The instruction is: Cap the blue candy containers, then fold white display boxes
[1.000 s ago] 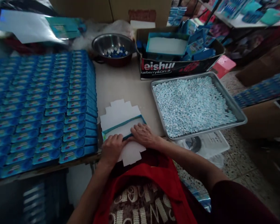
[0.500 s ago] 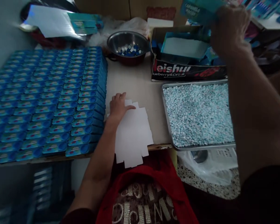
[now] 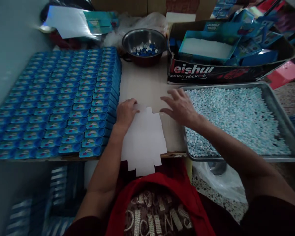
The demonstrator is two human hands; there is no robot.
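Observation:
A flat white die-cut card point(image 3: 144, 141) lies on the table, its near end jutting past the front edge. My left hand point(image 3: 126, 114) is at the card's upper left corner, fingers closed on a flap. To the right of the card, my right hand point(image 3: 180, 106) is spread and holds nothing, over the left rim of a metal tray point(image 3: 285, 114) of small pale blue and white pieces point(image 3: 236, 121). Rows of small blue packs point(image 3: 64, 95) are stacked to the left of my left hand.
A metal bowl point(image 3: 127, 42) with blue and white discs stands at the back. Behind the tray is a black cardboard box point(image 3: 226, 73) holding blue cartons point(image 3: 208, 49). Clear plastic point(image 3: 137, 24) and a white sheet point(image 3: 65, 21) lie at the back left.
My right hand came down from above the cardboard box to beside the card, letting go of a blue carton, which now lies in the box. My left hand stays at the card; the view shifted slightly.

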